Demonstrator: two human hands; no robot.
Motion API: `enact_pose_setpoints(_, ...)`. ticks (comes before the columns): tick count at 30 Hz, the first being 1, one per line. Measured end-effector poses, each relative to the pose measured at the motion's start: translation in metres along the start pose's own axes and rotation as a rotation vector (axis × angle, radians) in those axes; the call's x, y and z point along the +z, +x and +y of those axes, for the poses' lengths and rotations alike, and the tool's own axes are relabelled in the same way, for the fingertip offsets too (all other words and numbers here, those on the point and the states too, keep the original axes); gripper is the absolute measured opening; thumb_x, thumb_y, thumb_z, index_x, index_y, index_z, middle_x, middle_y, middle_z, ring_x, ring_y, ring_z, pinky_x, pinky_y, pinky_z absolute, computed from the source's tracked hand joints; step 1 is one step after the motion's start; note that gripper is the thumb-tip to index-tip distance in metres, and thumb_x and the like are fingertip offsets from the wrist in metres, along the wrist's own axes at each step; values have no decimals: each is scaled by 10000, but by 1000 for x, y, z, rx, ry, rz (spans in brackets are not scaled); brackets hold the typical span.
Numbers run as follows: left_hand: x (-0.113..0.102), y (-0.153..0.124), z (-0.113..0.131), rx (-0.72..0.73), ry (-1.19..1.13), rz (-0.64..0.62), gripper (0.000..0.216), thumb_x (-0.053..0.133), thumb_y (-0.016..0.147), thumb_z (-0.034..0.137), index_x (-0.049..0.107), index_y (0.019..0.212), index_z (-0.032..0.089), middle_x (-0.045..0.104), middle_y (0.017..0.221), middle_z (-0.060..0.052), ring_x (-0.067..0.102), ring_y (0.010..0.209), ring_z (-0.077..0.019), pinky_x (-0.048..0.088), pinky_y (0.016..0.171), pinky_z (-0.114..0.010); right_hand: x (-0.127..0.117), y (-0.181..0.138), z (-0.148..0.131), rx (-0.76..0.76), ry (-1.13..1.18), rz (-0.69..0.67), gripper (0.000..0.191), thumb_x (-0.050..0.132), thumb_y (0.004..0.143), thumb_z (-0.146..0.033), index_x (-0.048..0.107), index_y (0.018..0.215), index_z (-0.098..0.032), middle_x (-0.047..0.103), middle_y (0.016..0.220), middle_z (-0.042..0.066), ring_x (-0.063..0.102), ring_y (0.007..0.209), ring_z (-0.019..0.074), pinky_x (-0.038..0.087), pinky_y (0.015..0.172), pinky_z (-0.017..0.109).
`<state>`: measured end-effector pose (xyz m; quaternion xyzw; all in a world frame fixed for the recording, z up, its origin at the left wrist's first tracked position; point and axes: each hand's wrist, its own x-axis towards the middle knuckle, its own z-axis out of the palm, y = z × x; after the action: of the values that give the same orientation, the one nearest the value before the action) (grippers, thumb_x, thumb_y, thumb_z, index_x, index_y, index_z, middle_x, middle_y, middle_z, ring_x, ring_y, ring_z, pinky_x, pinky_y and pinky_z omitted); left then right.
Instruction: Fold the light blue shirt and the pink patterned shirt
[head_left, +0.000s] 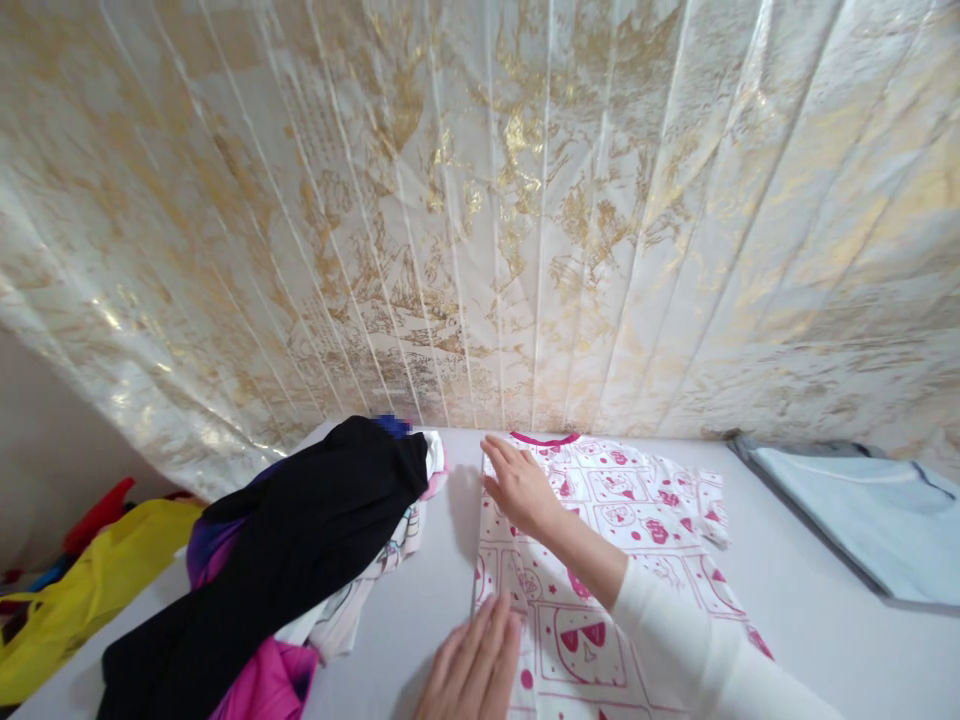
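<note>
White shirt with pink print [637, 520] lies flat on the white surface [810, 610], collar toward the back wall, its left side folded in to a straight edge. Right hand [521, 490], in a white sleeve [675, 640], rests palm down on the shirt near the collar, just inside that folded edge. Its fingers [501, 455] are stretched out flat and grip nothing. Left hand [472, 665] is at the bottom of the frame, palm down on the same edge lower on the shirt. Its fingers [487, 625] are also straight and spread, holding nothing, with the tips touching the cloth.

Just left of the shirt is a heap of clothes with a black garment [322, 540] on top, a pink one [270, 685] under it and some white printed cloth [390, 550] at the side. Yellow cloth [97, 580] hangs off the far left. A folded light blue garment [877, 520] sits on the right, well apart from the hands. A white and gold sheet [480, 200] covers the wall behind.
</note>
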<state>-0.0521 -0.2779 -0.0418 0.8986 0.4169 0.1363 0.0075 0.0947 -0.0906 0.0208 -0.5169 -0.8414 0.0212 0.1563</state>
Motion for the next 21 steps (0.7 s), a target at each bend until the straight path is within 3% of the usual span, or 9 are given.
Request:
enact_pose_setpoints(2,-9,26,-3,-88,67,-2,718,456,956,467,187,1512,100,218,1529,-172,252,1409,-318,367,1090,-455,0,-28,9,-3,-30,-40,539,445,960,-364,366,1460,-178,353,1530,126,263,1430,236,265,1125,424)
enact_pose_setpoints(4,-15,42,-3,-160,71,-56,723,422,957,516,241,1491,65,189,1531,-194,212,1418,-340,336,1098,-496,-6,-54,26,51,-67,-39,571,432,960,-388,372,1454,-108,339,1523,173,253,1433,271,246,1132,470)
enact_pose_setpoints(6,-15,48,-3,-181,46,-100,724,384,960,557,274,1482,67,181,1533,-191,199,1422,-337,320,1105,-493,-16,-79,42,81,-88,52,597,390,974,-401,319,1478,-89,289,1541,173,219,1443,267,228,1145,476)
enact_pose_setpoints(8,-13,49,-3,-184,18,-106,730,346,964,581,267,1485,76,177,1536,-184,193,1426,-325,314,1109,-486,-27,-106,53,63,-70,147,590,345,984,-426,281,1501,-150,270,1556,122,206,1448,237,244,1147,470)
enact_pose_setpoints(12,-12,73,-2,-242,3,-2,648,317,999,482,209,1504,92,168,1553,-163,172,1438,-289,294,1124,-481,-25,-153,50,6,15,4,560,417,950,-416,361,1473,-225,340,1528,69,288,1420,239,348,1108,452)
enact_pose_setpoints(16,-12,128,-2,-376,13,53,579,365,978,308,255,1482,44,191,1550,-185,196,1435,-289,260,1145,-470,-5,-171,38,-50,42,-65,573,457,932,-405,358,1471,-242,263,1547,63,251,1428,278,325,1122,482)
enact_pose_setpoints(19,-7,155,-11,-450,5,37,589,419,958,343,344,1434,5,247,1522,-232,232,1420,-324,258,1138,-494,3,-170,38,-77,54,-122,576,447,936,-423,344,1473,-238,259,1539,71,274,1417,297,329,1116,505)
enact_pose_setpoints(21,-6,158,-19,-452,-10,41,574,445,950,374,394,1415,41,287,1515,-212,236,1421,-317,248,1142,-494,4,-169,41,-80,44,-143,588,444,937,-432,329,1478,-232,245,1541,72,270,1417,304,326,1117,508)
